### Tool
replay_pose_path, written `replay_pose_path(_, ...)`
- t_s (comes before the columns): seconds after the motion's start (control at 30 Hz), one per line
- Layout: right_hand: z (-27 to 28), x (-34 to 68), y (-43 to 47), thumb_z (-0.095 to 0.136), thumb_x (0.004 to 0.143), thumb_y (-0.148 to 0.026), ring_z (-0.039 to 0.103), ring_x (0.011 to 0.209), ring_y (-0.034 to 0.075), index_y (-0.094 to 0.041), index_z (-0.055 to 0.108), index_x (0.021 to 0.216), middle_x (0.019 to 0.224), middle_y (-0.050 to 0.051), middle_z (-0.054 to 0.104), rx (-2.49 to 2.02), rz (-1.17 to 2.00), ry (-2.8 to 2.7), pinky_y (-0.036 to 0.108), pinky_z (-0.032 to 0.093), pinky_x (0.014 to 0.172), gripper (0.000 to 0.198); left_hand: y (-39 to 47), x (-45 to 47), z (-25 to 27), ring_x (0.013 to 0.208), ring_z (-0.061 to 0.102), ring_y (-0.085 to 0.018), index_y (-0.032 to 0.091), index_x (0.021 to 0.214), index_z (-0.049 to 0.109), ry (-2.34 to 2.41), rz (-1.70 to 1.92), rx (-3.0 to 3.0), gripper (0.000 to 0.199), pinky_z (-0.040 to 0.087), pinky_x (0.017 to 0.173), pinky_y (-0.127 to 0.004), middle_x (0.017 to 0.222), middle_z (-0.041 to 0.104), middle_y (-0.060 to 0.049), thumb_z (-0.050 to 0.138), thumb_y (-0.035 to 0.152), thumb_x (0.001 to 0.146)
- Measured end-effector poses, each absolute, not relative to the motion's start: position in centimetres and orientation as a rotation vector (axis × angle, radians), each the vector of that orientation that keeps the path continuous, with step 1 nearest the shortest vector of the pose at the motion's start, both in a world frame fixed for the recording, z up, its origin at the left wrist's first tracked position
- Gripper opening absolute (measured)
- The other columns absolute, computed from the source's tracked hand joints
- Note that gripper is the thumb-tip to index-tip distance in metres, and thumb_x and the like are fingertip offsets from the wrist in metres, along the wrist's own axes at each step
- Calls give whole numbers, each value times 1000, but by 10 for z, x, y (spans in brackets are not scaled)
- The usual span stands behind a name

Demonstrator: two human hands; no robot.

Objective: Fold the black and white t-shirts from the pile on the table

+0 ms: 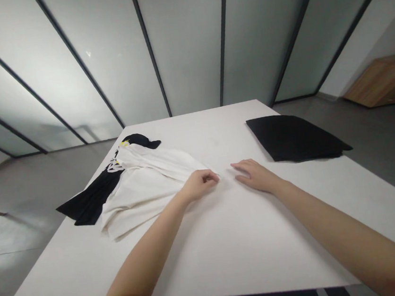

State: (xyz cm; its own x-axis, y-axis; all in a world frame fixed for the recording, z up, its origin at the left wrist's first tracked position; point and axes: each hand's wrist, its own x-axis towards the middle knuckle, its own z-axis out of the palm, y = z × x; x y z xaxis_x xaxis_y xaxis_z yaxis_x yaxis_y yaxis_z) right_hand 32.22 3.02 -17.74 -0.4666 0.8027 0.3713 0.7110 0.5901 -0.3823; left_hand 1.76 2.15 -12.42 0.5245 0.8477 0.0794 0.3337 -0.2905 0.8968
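A white T-shirt [144, 178] with black sleeves and a black and yellow print lies loosely spread and creased on the left of the white table [210, 260]. At the shirt's right end my left hand [201, 184] is closed, thumb against fingers, pinching the edge of the cloth. Part of that edge is hidden behind the hand. My right hand [255, 174] hovers just to the right, fingers apart and nothing in it. Beyond it lies a flat, folded black cloth [294, 137], which it does not touch.
Behind the table stands a frosted glass partition [185, 45] with dark frames. A wooden cabinet [382, 80] is on the grey floor at the far right. The table's near edge runs below my forearms.
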Motion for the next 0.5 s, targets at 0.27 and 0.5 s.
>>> replay_pose_path(0.27, -179, 326, 22, 69, 98, -42, 41, 155, 44, -34, 76, 137, 170, 13, 46, -1200, 330, -2408, 69, 36, 122, 40, -23, 57, -120, 93, 61, -18, 21, 99, 62, 605, 637, 1737, 13, 50, 88, -32, 102, 67, -5, 56, 33, 95)
replay_pose_path(0.5, -163, 299, 12, 46, 109, -37, 44, 155, 34, -28, 77, 116, 152, 12, 65, -1049, 529, -2380, 61, 38, 124, 34, -31, 50, -102, 98, 73, -36, 21, 135, 60, 1341, 138, 2178, 86, 54, 87, -43, 104, 76, -12, 85, 71, 69)
